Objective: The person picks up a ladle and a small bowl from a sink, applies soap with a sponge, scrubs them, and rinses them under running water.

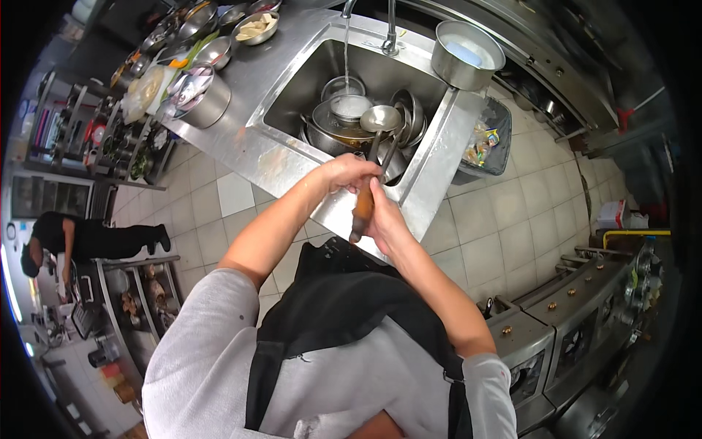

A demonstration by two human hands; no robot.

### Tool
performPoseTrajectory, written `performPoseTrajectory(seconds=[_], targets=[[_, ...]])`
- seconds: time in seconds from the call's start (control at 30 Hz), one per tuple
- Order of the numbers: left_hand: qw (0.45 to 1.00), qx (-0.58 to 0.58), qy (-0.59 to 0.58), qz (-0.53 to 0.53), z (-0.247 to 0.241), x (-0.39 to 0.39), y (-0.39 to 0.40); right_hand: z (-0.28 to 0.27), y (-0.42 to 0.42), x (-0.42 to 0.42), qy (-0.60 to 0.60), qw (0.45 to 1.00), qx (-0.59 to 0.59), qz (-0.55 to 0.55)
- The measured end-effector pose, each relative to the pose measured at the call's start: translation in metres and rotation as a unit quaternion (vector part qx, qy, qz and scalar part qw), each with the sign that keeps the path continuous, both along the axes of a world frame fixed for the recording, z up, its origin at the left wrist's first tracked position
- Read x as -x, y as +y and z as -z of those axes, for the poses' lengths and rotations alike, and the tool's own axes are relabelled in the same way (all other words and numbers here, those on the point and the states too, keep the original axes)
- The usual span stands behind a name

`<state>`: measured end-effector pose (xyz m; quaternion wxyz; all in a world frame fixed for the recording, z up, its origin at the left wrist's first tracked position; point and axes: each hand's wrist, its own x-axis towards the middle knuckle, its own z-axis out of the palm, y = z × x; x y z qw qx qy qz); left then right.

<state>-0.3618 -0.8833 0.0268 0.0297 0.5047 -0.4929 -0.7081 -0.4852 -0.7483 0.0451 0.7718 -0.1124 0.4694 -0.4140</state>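
Note:
Over the near edge of the sink [285, 82], both my hands are on a metal ladle with a wooden handle [363, 207]. My left hand [351, 171] grips it where the wood meets the shaft. Lower down, my right hand [384, 217] wraps the handle from the right side. The ladle's round bowl [380, 118] points away from me, above the dishes. A second thin utensil shaft [391, 153] runs beside it; whether a hand also holds it I cannot tell. Below, water from the faucet [390, 41] falls into a small bowl [351, 106] atop stacked pots and pans [329, 134].
A deep pot [466, 71] with sudsy water and a blue sponge stands on the right rim, above a trash bin [496, 142]. Left on the counter are a pot of fish [205, 104] and several bowls [256, 28]. Stoves [543, 329] line the right; another person [82, 238] stands far left.

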Motion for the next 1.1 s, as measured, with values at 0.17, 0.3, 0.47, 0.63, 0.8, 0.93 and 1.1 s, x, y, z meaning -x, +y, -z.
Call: performPoseTrajectory(seconds=[0.17, 0.3, 0.47, 0.63, 0.8, 0.93, 1.1], targets=[[0.909, 0.233, -0.307, 0.157, -0.022, -0.045, -0.019, 0.000, 0.016, 0.013, -0.013, 0.983, 0.027, -0.183], [0.768, 0.406, -0.479, 0.122, -0.045, -0.089, -0.024, -0.007, 0.029, 0.048, 0.119, 0.972, 0.080, -0.184], [0.796, 0.302, -0.510, 0.123, -0.052, -0.119, -0.014, -0.035, -0.006, 0.130, 0.301, 0.922, 0.221, -0.103], [0.837, 0.249, -0.481, 0.079, -0.058, -0.119, 0.009, -0.085, -0.153, 0.229, 0.632, 0.674, 0.381, -0.047], [0.824, 0.201, -0.530, -0.003, -0.062, -0.098, 0.045, -0.092, -0.306, 0.285, 0.817, 0.422, 0.320, -0.228], [0.852, 0.157, -0.491, -0.091, -0.066, -0.083, 0.084, -0.057, -0.373, 0.313, 0.774, 0.439, 0.283, -0.359], [0.871, 0.102, -0.461, -0.136, -0.069, -0.059, 0.117, -0.048, -0.402, 0.326, 0.745, 0.499, 0.246, -0.367]])
